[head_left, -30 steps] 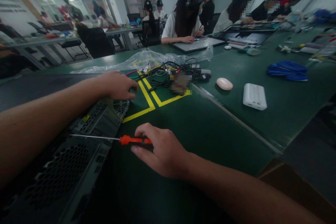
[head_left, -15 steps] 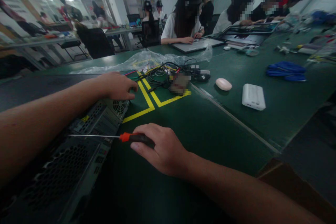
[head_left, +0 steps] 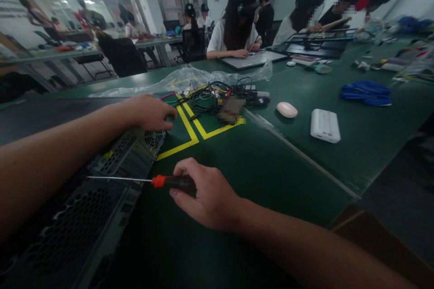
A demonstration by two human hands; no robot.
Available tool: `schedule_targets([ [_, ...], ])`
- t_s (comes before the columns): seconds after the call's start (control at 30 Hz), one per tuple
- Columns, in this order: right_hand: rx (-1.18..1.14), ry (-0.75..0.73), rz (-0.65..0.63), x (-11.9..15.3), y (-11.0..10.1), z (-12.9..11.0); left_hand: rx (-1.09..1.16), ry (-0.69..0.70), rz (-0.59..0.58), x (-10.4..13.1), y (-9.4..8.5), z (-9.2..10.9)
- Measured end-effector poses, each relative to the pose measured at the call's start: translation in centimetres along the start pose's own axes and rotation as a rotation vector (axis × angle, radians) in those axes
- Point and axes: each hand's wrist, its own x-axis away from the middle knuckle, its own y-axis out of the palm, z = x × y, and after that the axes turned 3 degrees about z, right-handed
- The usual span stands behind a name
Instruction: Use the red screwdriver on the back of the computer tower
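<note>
A desktop computer case (head_left: pixel 127 189) lies on the green table at the left, its perforated back panel and round fan grille facing me. My left hand (head_left: pixel 154 114) rests at its far upper corner, thumb and index finger apart; the other fingers are mostly hidden. My right hand (head_left: pixel 206 194) holds a screwdriver (head_left: pixel 178 183) by its black handle with an orange collar. The long thin shaft points left across the back panel. Its tip is near the case below my left forearm; whether it touches a screw I cannot tell.
Beyond the case lie tangled cables (head_left: pixel 210 95), yellow tape lines (head_left: pixel 183 146) and clear plastic wrap (head_left: pixel 190 74). A pinkish oval object (head_left: pixel 287 109), a white box-shaped device (head_left: pixel 325 125) and a blue bundle (head_left: pixel 366 92) are at the right. A person (head_left: pixel 233 31) works across the table.
The view has shifted slightly. My right hand and the screwdriver sit marginally further left and lower, with the index finger a little more raised off the handle. My left hand stays on the case.
</note>
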Motion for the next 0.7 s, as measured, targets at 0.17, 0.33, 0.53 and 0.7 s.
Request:
schedule_targets([
  [0.17, -0.033, -0.005, 0.012, -0.05, -0.12, -0.11, 0.005, -0.008, 0.0, -0.04, 0.14, -0.06],
  [0.33, -0.02, -0.007, 0.022, -0.08, -0.16, -0.02, 0.041, -0.016, 0.009, 0.12, -0.09, 0.15],
  [0.53, -0.002, -0.062, 0.075, -0.1, 0.07, 0.57, -0.005, 0.013, 0.009, 0.27, -0.1, 0.27],
  [0.7, 0.01, -0.082, 0.119, -0.13, -0.02, 0.67, -0.018, 0.017, 0.022, 0.29, -0.01, 0.25],
])
